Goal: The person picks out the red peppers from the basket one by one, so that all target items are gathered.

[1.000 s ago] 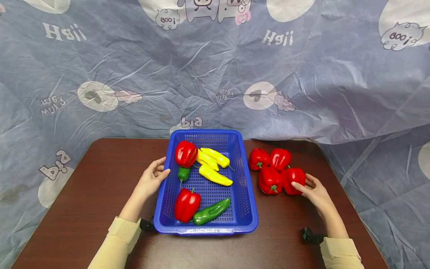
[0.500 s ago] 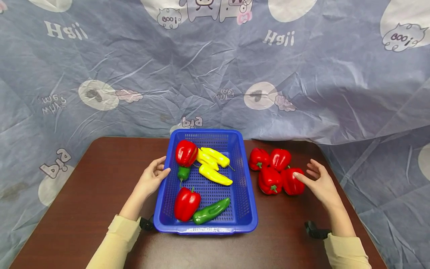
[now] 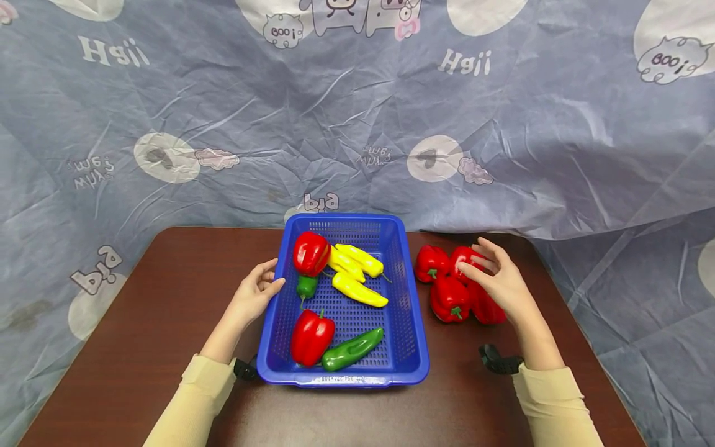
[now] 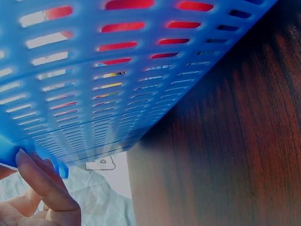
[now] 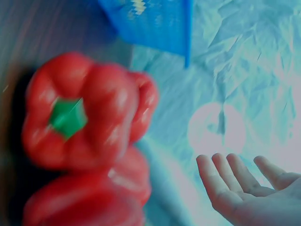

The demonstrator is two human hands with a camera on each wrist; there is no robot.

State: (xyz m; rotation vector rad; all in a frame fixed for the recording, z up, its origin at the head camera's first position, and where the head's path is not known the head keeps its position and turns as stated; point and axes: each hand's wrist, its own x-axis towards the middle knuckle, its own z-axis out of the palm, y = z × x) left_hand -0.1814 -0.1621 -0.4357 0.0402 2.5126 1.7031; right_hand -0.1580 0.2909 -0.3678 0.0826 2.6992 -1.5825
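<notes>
My left hand (image 3: 256, 297) grips the left rim of a blue plastic basket (image 3: 414, 335); in the left wrist view the fingers (image 4: 44, 186) are bent at the rim. Over the group of red bell peppers at the right, my right hand (image 3: 503, 282) is spread and holds nothing. It overlaps the back pepper (image 3: 459, 256) and the right-hand pepper (image 3: 487, 307) in the head view. Beside these lie a front pepper (image 3: 449, 300) and a left pepper (image 3: 431, 262). The right wrist view shows a pepper with a green stem (image 5: 68, 117), apart from the loose fingers (image 5: 216, 183).
Inside the basket are two red bell peppers (image 3: 311, 338), three yellow peppers (image 3: 359, 290), a long green pepper (image 3: 353, 351) and a smaller green one (image 3: 306, 287). A brown table (image 3: 184, 298) bears everything. Behind it hangs a grey-blue patterned cloth (image 3: 346, 112).
My right hand has let go of the right-hand red bell pepper, drawn back to the right, then moved left and away from me over the group. My left hand has stayed on the rim.
</notes>
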